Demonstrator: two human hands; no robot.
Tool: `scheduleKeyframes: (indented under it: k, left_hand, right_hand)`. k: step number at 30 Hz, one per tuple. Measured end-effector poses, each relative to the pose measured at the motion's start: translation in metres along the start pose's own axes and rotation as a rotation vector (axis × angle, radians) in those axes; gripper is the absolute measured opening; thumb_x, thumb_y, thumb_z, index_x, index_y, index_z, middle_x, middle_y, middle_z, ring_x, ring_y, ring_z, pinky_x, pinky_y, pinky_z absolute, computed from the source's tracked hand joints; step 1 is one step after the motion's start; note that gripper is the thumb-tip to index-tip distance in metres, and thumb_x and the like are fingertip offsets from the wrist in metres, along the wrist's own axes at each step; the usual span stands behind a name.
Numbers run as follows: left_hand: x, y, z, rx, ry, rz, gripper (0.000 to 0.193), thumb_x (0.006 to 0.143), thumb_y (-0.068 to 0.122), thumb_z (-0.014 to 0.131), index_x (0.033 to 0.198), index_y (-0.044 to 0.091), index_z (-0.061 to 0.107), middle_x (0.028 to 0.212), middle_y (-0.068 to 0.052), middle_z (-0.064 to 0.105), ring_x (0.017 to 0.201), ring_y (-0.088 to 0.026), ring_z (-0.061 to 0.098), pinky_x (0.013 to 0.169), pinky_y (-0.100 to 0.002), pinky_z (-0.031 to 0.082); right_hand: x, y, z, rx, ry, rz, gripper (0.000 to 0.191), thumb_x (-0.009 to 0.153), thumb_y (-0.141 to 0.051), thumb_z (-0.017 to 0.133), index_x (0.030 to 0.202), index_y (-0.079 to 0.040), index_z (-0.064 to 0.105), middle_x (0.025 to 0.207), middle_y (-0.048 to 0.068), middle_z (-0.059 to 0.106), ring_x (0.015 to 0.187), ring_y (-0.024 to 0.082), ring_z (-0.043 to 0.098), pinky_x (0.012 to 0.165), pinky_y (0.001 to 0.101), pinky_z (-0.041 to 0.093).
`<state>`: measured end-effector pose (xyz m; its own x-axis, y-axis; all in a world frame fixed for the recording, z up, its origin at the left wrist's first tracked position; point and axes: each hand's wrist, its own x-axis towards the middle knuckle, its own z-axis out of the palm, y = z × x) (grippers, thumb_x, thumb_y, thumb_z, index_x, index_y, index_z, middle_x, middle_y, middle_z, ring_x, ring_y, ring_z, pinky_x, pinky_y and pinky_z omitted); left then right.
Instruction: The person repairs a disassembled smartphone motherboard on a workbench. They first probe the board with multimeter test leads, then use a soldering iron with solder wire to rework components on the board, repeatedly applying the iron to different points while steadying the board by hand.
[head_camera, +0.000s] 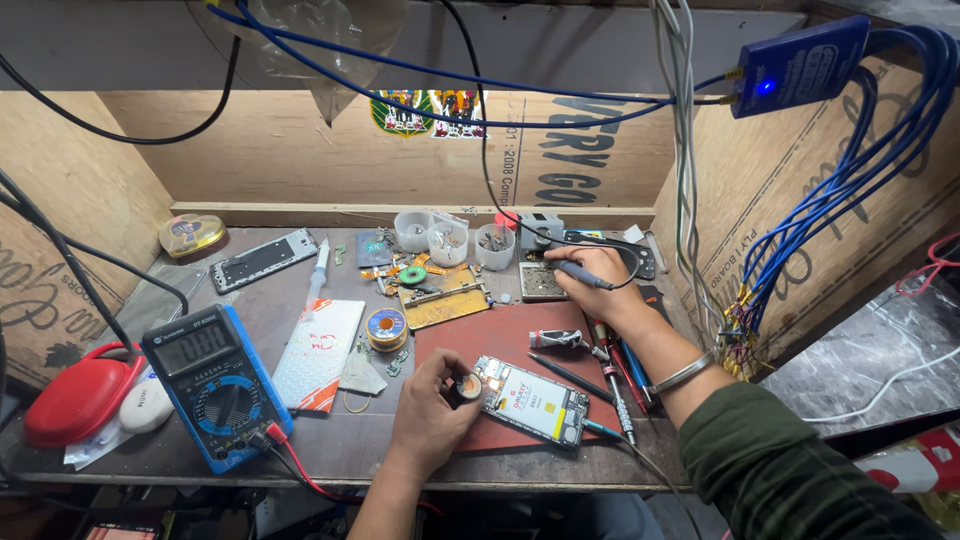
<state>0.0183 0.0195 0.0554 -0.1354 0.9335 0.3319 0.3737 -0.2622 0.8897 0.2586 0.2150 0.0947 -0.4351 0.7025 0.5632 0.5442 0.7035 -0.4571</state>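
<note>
the left hand (432, 408) is curling closed around a small round tin (469, 387), pinching it by the rim between thumb and fingers, low in the middle of the frame. the tin is sitting right against the top-left corner of the opened phone (530, 400), which is lying back-off on the red mat (520, 360) on the tabletop (330, 450). the tin is looking light and rigid, probably smooth metal, so a pinch on the rim is suiting it; whether it holds paste or flux, i cannot tell.

the right hand (590, 280) is closing in a pen grip around the soldering iron (580, 274), right of centre in the frame, with its black cord running up and out of the top. its tip is pointing left toward a small square tray (541, 282). the iron is slim and stiff, and it is best held on the handle only, well back from the tip.

the phone is looking light but fragile: bare board, thin edges, so holding it by the long sides would be safest.

1 blue multimeter (215, 385) is lying at lower left, and 3 white cups (450, 240) are standing near the back wall. screwdrivers (610, 375) are lying just right of the phone.
</note>
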Motion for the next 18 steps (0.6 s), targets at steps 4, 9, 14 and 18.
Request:
scheduleKeyframes:
  k: [4, 9, 14, 18]
  left_hand:
    - [0.000, 0.001, 0.000, 0.048, 0.013, 0.026, 0.031, 0.073, 0.012, 0.086, 0.089, 0.006, 0.060, 0.075, -0.003, 0.067, 0.064, -0.012, 0.059, 0.058, -0.028, 0.050]
    - [0.000, 0.000, 0.002, 0.033, 0.001, 0.000, 0.028, 0.073, 0.012, 0.083, 0.090, 0.007, 0.061, 0.076, -0.003, 0.067, 0.064, -0.011, 0.060, 0.059, -0.028, 0.051]
    - [0.001, -0.001, 0.003, 0.041, -0.002, -0.006, 0.028, 0.073, 0.011, 0.083, 0.090, 0.007, 0.061, 0.075, -0.003, 0.067, 0.064, -0.011, 0.060, 0.059, -0.028, 0.051]
    - [0.000, -0.001, 0.004, 0.044, 0.003, 0.003, 0.029, 0.072, 0.011, 0.083, 0.090, 0.006, 0.061, 0.075, -0.003, 0.066, 0.064, -0.011, 0.060, 0.059, -0.028, 0.050]
  right_hand:
    - [0.004, 0.004, -0.002, -0.074, -0.015, 0.009, 0.033, 0.076, -0.011, 0.069, 0.107, -0.009, 0.079, 0.092, 0.017, 0.072, 0.087, 0.033, 0.070, 0.082, 0.0389, 0.056]
    - [-0.001, -0.007, -0.005, -0.043, -0.042, 0.026, 0.032, 0.078, -0.011, 0.067, 0.109, -0.008, 0.076, 0.099, 0.015, 0.071, 0.093, 0.033, 0.070, 0.083, 0.0389, 0.055]
    - [0.002, -0.014, -0.010, -0.100, -0.028, 0.070, 0.030, 0.079, -0.013, 0.068, 0.108, -0.012, 0.078, 0.102, 0.012, 0.072, 0.096, 0.033, 0.069, 0.085, 0.0403, 0.054]
    - [-0.003, -0.016, -0.010, -0.099, -0.053, 0.087, 0.028, 0.082, -0.013, 0.067, 0.108, -0.015, 0.076, 0.101, 0.009, 0.069, 0.097, 0.032, 0.068, 0.083, 0.0407, 0.055]
